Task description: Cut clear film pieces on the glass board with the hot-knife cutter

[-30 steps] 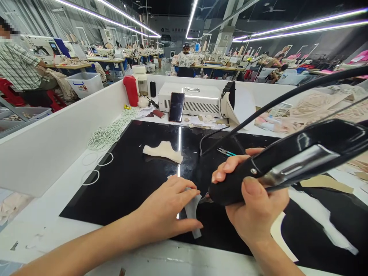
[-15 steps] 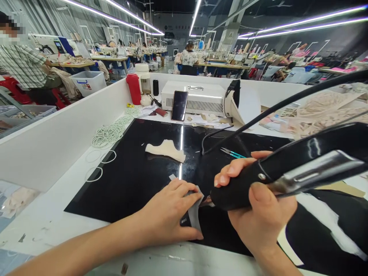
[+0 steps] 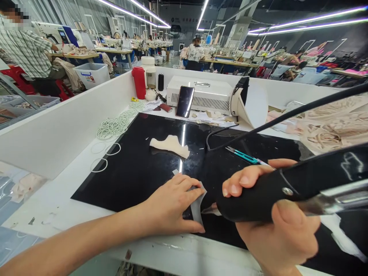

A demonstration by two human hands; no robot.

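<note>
The right hand (image 3: 287,226) is wrapped tight around the fat handle of a black tool (image 3: 253,195). The left hand (image 3: 169,207) is open, thumb and fingers spread, resting on a thin grey strip (image 3: 197,211). The strip lies on the black mat (image 3: 115,184), near the front edge of the white counter (image 3: 212,253). The tool's metal tip (image 3: 212,209) is just beside the strip; it is too small to tell if they touch.

To do this well, the strip should lie flat, with a light press at both ends. The tool should go slow and low, and the left thumb and fingertips should stay out of its way.

Bits of white stuff (image 3: 342,237) lie past the right hand. Blue-green snips (image 3: 244,155) are close to the right fingers, so a big swing could bump them. A black cord (image 3: 258,126) hangs over the mat on that side and could get in the way. A cream piece (image 3: 169,145) lies farther back, clear of both hands.

Beyond that are pale green loops (image 3: 112,126), a phone (image 3: 185,101) leaning on a white box (image 3: 178,82), and a red bottle (image 3: 139,82).
</note>
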